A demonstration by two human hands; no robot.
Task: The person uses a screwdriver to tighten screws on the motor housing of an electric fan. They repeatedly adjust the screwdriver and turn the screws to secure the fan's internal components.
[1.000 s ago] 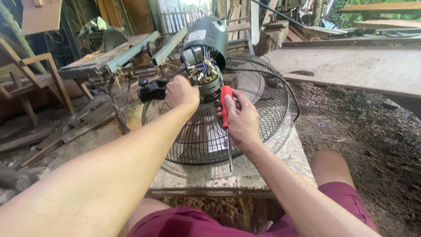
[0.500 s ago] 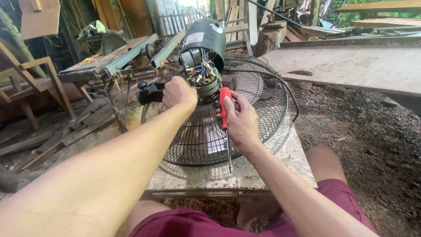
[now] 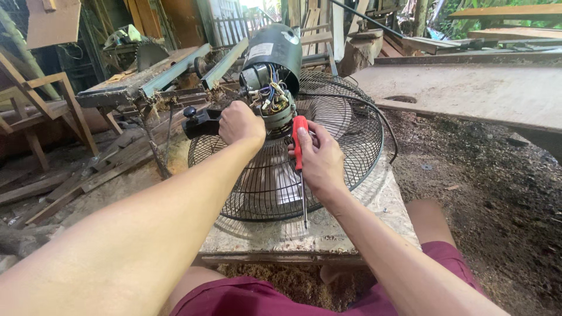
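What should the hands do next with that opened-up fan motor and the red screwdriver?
Probably turn the red-handled screwdriver around so its tip points at the motor. The right hand grips it with the metal shaft hanging down toward the round wire fan grille, away from the exposed fan motor with coloured wires, which the left hand is touching.

The left hand (image 3: 240, 123) hides the motor's (image 3: 275, 105) nine o'clock side; the screwdriver (image 3: 300, 158) handle sits half-buried in the right hand (image 3: 319, 161).
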